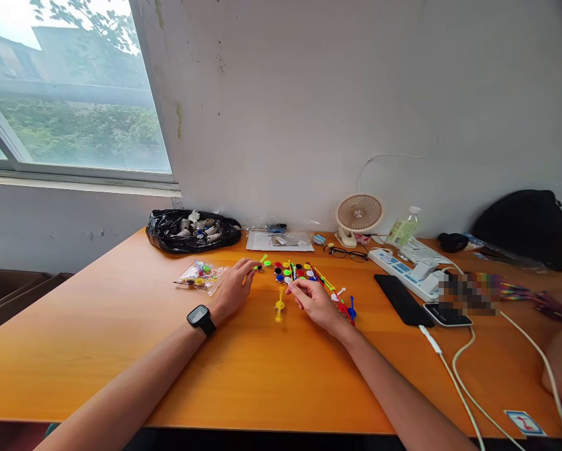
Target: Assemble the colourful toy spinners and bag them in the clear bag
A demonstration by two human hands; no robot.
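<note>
Bare forearms stretch over the glossy orange table (121, 351). His left hand (231, 289) pinches a small green plastic piece (257, 267); his right hand (315, 302), fingers loosely curled, rests beside round coloured caps (293, 270) and a slim yellow stick (280, 305).

I see smooth orange wood-look tabletop (121, 351) with soft sheen across the lower frame, glossy bright plastic pegs and discs (294, 272) at centre, crinkly shiny black plastic bag (191, 230) centre left, clear film packet (202, 276) beside it, matt scuffed painted wall (332, 94) above
</note>
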